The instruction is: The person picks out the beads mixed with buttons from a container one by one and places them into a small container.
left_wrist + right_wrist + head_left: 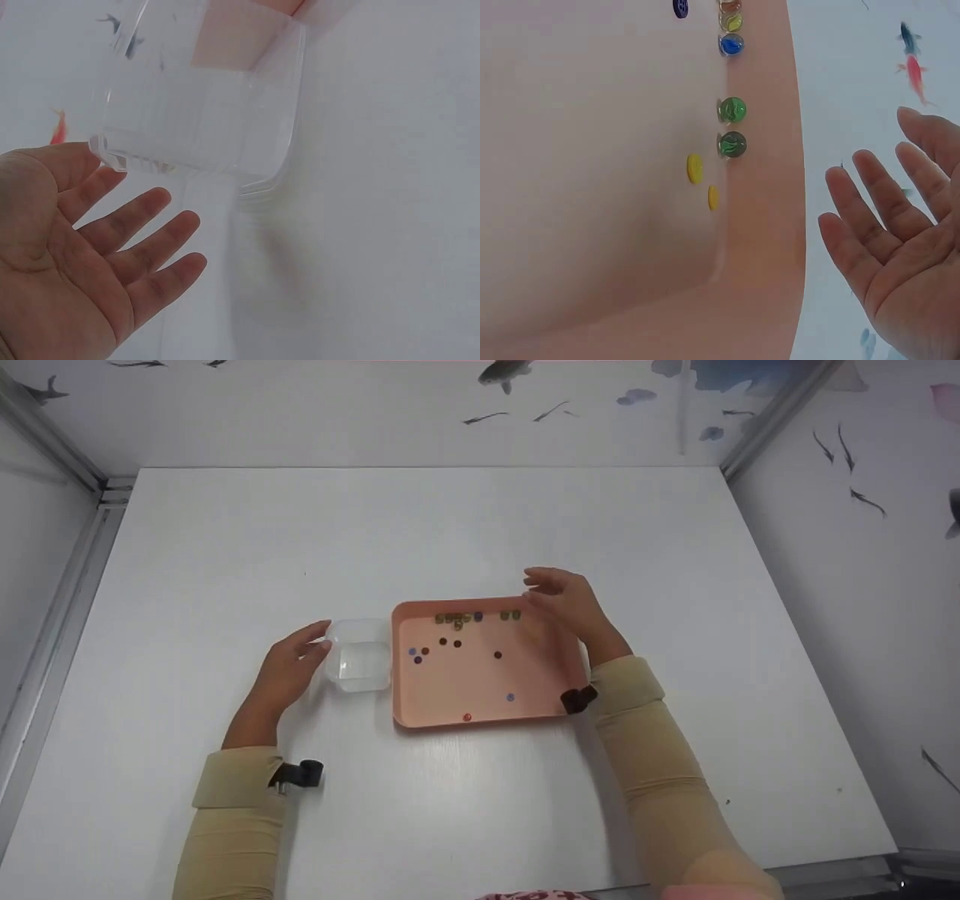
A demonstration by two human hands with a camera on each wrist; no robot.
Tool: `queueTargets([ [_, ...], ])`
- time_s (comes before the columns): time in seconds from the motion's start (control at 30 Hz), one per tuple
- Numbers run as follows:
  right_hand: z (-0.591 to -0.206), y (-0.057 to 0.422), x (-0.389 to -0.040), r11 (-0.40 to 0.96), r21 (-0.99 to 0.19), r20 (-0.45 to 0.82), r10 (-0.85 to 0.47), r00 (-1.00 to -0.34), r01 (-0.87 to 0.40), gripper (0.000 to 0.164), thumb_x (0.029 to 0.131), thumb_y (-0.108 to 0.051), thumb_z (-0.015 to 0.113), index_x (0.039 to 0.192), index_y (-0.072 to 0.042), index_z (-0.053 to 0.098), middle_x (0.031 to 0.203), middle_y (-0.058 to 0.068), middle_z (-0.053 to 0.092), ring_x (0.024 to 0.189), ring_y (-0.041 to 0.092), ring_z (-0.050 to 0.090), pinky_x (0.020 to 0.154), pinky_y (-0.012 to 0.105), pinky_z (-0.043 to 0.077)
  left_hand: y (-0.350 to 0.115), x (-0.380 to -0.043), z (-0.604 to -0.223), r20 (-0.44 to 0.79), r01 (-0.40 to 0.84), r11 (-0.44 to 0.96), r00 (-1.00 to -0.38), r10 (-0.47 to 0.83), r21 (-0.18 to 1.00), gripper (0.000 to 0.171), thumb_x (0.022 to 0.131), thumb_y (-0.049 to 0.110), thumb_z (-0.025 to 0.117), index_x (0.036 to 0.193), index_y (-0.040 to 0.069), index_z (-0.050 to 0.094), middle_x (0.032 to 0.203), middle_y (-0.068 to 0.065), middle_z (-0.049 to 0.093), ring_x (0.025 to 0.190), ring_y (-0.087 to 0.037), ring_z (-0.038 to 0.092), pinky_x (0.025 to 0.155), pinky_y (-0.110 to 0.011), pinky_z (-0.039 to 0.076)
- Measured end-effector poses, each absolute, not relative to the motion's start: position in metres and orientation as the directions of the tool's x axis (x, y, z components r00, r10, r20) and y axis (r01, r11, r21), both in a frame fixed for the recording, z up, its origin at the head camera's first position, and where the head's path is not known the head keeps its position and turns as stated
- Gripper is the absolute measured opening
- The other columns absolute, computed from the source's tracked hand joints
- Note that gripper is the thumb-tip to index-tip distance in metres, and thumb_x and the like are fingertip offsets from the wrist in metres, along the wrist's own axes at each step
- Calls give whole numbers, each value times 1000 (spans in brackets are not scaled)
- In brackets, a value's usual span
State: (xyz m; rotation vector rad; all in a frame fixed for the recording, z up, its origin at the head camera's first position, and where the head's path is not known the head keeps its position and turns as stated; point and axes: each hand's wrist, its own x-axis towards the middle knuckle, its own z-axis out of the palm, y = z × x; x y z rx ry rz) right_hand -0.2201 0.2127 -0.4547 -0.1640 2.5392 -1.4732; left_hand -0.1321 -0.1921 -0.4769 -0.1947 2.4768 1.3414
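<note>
A clear plastic box (360,667) stands against the left side of a pink tray (465,686). My left hand (289,667) pinches the box's left rim between thumb and forefinger; in the left wrist view its other fingers spread below the box (202,127). Over the tray's far right corner hovers my right hand (566,600), fingers loosely bent and holding nothing. Glass marbles (457,619) line the far inner edge of the tray, among them a blue marble (732,44) and two green marbles (732,110). Two yellow buttons (694,169) lie near those green ones.
Dark buttons (498,655) are scattered in the tray's middle and left. A light blue piece (510,697) and a red piece (466,717) lie toward its near side. The white table (450,525) is bordered by panels (360,412) with fish drawings.
</note>
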Motion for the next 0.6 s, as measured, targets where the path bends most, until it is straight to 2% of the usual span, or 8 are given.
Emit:
queueTargets([
  [0.27,-455,210,-222,616,-786,-211,-190,-959,51,39,94,-17,64,133,-11,59,129,11,61,120,26,57,103,41,45,-191,-132,-476,-354,-280,568,-935,22,774,53,103,39,43,151,18,34,151,-15,39,139,-40,33,107,-59,35],
  [0.6,-459,212,-224,646,-758,-279,-205,-938,84,34,93,-13,64,127,-10,64,126,10,63,122,24,54,105,41,42,-190,-133,-474,-344,-265,559,-938,40,786,52,103,35,44,151,17,34,150,-16,40,137,-40,36,106,-58,36],
])
